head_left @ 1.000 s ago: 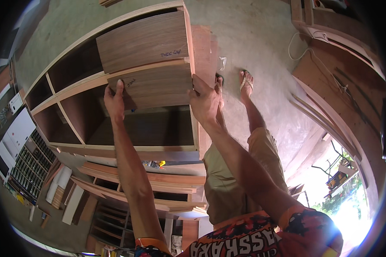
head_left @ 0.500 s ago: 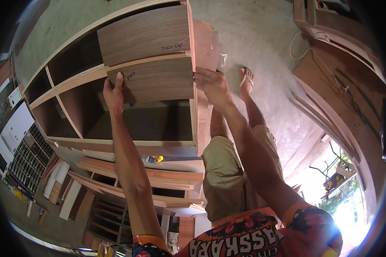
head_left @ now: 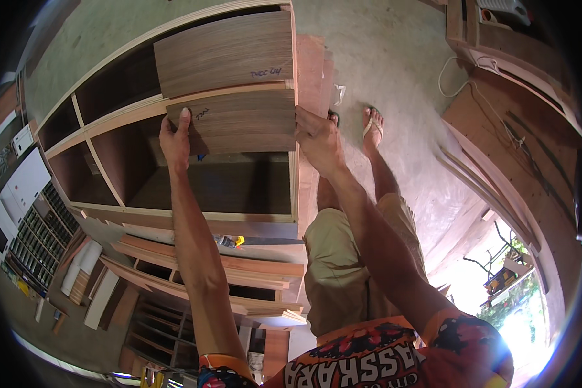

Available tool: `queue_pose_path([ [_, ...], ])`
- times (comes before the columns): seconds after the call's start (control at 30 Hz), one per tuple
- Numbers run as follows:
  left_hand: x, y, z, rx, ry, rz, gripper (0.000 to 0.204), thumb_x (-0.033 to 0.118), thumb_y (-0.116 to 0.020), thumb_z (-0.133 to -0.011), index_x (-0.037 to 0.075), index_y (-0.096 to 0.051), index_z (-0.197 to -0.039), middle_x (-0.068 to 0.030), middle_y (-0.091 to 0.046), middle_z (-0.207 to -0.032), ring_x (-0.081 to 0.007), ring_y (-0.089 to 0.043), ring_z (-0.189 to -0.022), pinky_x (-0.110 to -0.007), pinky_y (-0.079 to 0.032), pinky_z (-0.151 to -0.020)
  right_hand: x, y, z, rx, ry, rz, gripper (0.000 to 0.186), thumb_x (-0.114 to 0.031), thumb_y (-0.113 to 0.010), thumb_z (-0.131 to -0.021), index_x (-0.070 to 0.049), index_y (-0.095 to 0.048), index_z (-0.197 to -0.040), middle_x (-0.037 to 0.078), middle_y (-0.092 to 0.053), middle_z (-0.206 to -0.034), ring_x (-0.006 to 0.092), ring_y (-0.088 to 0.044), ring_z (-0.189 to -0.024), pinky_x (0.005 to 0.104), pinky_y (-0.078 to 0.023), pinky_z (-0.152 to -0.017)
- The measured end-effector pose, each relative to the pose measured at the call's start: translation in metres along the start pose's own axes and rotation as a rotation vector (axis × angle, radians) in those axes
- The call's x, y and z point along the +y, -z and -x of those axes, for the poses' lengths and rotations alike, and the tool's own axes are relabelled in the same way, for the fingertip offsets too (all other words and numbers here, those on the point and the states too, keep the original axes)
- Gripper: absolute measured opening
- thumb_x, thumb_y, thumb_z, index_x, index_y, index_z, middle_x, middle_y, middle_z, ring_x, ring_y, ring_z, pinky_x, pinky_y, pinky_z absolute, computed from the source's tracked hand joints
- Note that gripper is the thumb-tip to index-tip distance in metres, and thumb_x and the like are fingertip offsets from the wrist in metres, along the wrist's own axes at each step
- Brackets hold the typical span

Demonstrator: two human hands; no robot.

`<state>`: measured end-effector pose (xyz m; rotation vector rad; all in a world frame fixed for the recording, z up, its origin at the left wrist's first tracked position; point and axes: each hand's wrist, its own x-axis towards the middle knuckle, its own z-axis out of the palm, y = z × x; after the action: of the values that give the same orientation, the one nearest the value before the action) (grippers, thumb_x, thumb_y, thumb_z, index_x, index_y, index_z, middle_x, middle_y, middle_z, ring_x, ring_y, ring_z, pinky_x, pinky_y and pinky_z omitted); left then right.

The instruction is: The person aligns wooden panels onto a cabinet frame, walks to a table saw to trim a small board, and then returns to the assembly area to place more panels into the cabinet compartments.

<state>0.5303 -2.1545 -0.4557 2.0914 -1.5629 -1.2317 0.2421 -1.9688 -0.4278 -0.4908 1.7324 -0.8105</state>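
A brown wood-grain panel (head_left: pixel 246 123) lies across the upper part of a large opening in a wooden cabinet (head_left: pixel 174 213). My left hand (head_left: pixel 176 142) grips the panel's left end, thumb on its face and fingers behind the edge. At the other end, my right hand (head_left: pixel 320 139) has its fingers bent and drawn together against the cabinet's right edge; what lies inside them, if anything, is hidden. A matching panel (head_left: pixel 226 55) with a handwritten mark covers the opening beyond. Dark open compartments (head_left: pixel 119 77) continue to the left.
Close on my near side are stacked wooden frames (head_left: pixel 207 265) and a yellow-tipped tool (head_left: pixel 229 241). Brownish boards (head_left: pixel 312 64) lie along the cabinet's right side. A wooden structure (head_left: pixel 498 123) with a white cord (head_left: pixel 441 74) curves along the far right.
My right hand's fingers have gone from stretched out to bent at the cabinet edge. The left hand keeps its grip on the panel. The view has shifted slightly.
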Motion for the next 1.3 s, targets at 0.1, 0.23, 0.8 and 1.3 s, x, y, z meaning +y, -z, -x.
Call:
queue_pose_path([
  [0.1,-0.001,0.000,0.000,-0.001,-0.036,0.073,0.075,0.052,-0.081,-0.094,-0.007,-0.064,-0.137,-0.0148,-0.072,-0.125,-0.0215,-0.065,-0.114,-0.035,-0.048,-0.102,-0.001,-0.002,-0.002,0.004,-0.032,0.045,0.053,-0.001,-0.066,-0.090,0.003,-0.064,-0.143,0.021,-0.076,-0.128,0.0215,-0.073,-0.120,0.0316,-0.055,-0.105],
  [0.23,-0.004,0.002,-0.003,-0.013,-0.018,0.064,0.076,0.052,-0.081,-0.093,-0.008,-0.064,-0.137,-0.0162,-0.072,-0.128,-0.0227,-0.065,-0.116,-0.035,-0.048,-0.104,0.004,-0.003,-0.006,0.011,-0.018,0.095,0.052,-0.002,-0.069,-0.090,0.002,-0.066,-0.141,0.018,-0.078,-0.123,0.0198,-0.074,-0.116,0.0304,-0.055,-0.103],
  [0.8,0.007,-0.006,0.014,0.285,-0.035,-0.209,0.089,0.065,-0.078,-0.088,-0.003,-0.061,-0.142,-0.0283,-0.068,-0.136,-0.0428,-0.064,-0.129,-0.050,-0.049,-0.109,0.084,0.043,-0.006,-0.151,0.025,-0.105,0.047,-0.014,-0.065,-0.105,0.003,-0.059,-0.147,0.010,-0.068,-0.138,0.0168,-0.068,-0.114,0.0273,-0.057,-0.091],
  [1.3,0.024,-0.161,0.336,0.205,-0.128,-0.104,0.039,0.026,-0.063,-0.102,0.017,-0.062,-0.140,-0.0152,-0.062,-0.134,-0.0375,-0.061,-0.126,-0.052,-0.050,-0.107,0.181,0.273,0.077,-0.453,-0.101,0.819,0.060,-0.033,-0.072,-0.089,0.008,-0.069,-0.133,0.028,-0.076,-0.121,0.0367,-0.075,-0.112,0.0414,-0.057,-0.101],
])
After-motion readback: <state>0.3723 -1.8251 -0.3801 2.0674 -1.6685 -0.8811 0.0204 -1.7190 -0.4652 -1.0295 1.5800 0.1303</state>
